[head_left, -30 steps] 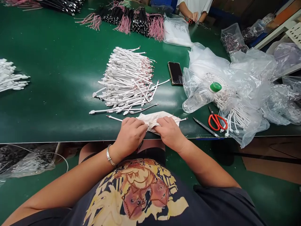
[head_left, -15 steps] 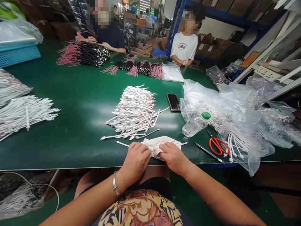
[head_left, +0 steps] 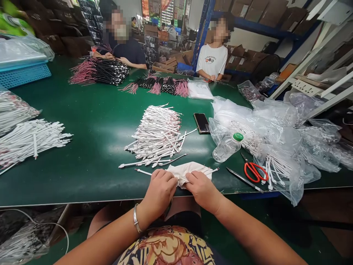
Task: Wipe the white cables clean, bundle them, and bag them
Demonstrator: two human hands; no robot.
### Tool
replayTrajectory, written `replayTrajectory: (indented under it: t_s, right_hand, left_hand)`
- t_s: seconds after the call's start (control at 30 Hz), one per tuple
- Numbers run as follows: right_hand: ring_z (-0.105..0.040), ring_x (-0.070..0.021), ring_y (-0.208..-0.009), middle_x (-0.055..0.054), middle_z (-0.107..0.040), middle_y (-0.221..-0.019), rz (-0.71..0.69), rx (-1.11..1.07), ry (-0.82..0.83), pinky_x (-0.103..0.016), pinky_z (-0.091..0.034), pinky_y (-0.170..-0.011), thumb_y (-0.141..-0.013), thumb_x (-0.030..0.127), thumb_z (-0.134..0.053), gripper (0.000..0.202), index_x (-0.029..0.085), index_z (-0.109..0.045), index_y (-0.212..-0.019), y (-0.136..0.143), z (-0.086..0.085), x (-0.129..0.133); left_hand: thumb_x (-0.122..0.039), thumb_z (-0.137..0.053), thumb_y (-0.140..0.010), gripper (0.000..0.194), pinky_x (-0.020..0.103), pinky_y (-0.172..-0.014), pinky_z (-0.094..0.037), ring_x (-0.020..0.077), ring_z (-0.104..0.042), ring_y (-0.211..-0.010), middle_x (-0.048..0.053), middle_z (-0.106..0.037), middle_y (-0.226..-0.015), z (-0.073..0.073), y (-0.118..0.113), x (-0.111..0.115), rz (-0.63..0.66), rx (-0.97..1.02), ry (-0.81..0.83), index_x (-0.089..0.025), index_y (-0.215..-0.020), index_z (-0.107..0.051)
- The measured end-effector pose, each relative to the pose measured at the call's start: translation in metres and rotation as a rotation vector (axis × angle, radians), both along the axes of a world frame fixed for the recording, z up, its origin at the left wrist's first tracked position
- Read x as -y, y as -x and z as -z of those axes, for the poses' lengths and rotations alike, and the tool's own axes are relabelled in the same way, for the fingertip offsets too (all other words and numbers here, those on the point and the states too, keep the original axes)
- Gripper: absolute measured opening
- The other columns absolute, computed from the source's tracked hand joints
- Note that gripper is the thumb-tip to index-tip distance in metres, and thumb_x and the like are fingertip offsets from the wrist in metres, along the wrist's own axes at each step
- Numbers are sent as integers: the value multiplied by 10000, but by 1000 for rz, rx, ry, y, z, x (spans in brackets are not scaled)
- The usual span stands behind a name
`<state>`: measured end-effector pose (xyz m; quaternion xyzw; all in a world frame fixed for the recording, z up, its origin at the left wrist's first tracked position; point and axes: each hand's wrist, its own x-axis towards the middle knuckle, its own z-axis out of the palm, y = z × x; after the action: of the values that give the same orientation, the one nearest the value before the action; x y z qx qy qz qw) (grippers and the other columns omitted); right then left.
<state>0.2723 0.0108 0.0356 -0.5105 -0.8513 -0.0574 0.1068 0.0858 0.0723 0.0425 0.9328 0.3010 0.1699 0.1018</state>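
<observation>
Near the front edge of the desk, the left hand and right hand are kept about equally near the cloth, fingers clamped on it. Its long axis is laid left-to-right, cable ends exposed on both sides. Since the earlier frame, the grip is little changed.

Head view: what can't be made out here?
All in the head view:
- Whether the white cable ends beside the crumpled white cloth connect: left hand, right hand and cloth cover the middle.
- Handwriting on the flat white plastic bag: too small.
- Loose white cable heap: cut off by left edge.
</observation>
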Motion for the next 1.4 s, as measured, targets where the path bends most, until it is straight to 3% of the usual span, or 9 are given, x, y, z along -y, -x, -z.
replayTrajectory:
  t_s: [0.13,0.37,0.5,0.6,0.8,0.97,1.27,1.4]
  right_hand:
    - [-438,-196,-823,-71,-568,-888,-54,-56,-38,-334,-352,-705,-866,133,-485,158,172,-620,-791,-6,5,3]
    - [-421,-196,-789,-66,-550,-832,92,-109,-58,-333,-345,-692,-857,119,-480,168,178,-620,-783,2,8,-2]
    - [-428,-199,-780,-76,-562,-836,-8,-34,-3,-337,-357,-677,-864,135,-470,201,172,-628,-747,-3,3,-1]
    - [-468,-200,-814,-83,-597,-888,-61,-107,17,-346,-400,-745,-888,151,-439,234,171,-659,-811,-14,3,2]
    - [-528,-200,-998,-87,-597,-1051,178,-485,-46,-346,-440,-897,-848,66,-378,348,180,-636,-1053,-27,12,5]
    - [-534,-210,-1006,-95,-596,-1044,187,-531,-53,-351,-449,-894,-784,35,-400,392,181,-631,-1066,-28,12,6]
    - [-523,-231,-965,-98,-621,-996,112,-415,-52,-377,-447,-879,-812,101,-465,289,173,-652,-1019,-23,12,7]
    - [-515,-230,-977,-97,-620,-1009,125,-401,-48,-371,-436,-879,-829,99,-445,298,172,-646,-1036,-22,10,6]
  left_hand:
    - [-187,-446,-907,183,382,-791,-344,189,-477,-813,31,-592,-813,-1,0,0,-1,14,-15,-203,-825,-609]
    - [-167,-457,-895,179,375,-790,-349,181,-478,-789,31,-587,-788,-1,0,0,7,57,-68,-206,-816,-613]
    - [-187,-454,-899,183,386,-801,-347,190,-475,-803,38,-599,-805,-1,-1,1,10,28,-58,-209,-828,-621]
    - [-221,-443,-907,192,403,-818,-342,203,-472,-828,39,-612,-838,0,-1,0,18,-4,-45,-214,-867,-631]
    - [-242,-444,-911,205,406,-849,-332,199,-476,-837,43,-629,-864,5,-3,-2,21,21,-45,-214,-885,-645]
    - [-252,-446,-912,211,400,-838,-334,200,-499,-842,49,-640,-877,2,-4,-5,29,17,-54,-205,-875,-649]
    - [-263,-462,-881,232,345,-742,-362,212,-592,-812,46,-671,-818,-16,-19,-36,26,-148,213,-192,-843,-679]
    - [-272,-502,-852,187,296,-685,-376,192,-603,-755,44,-689,-818,-19,-21,-44,4,-117,295,-178,-858,-663]
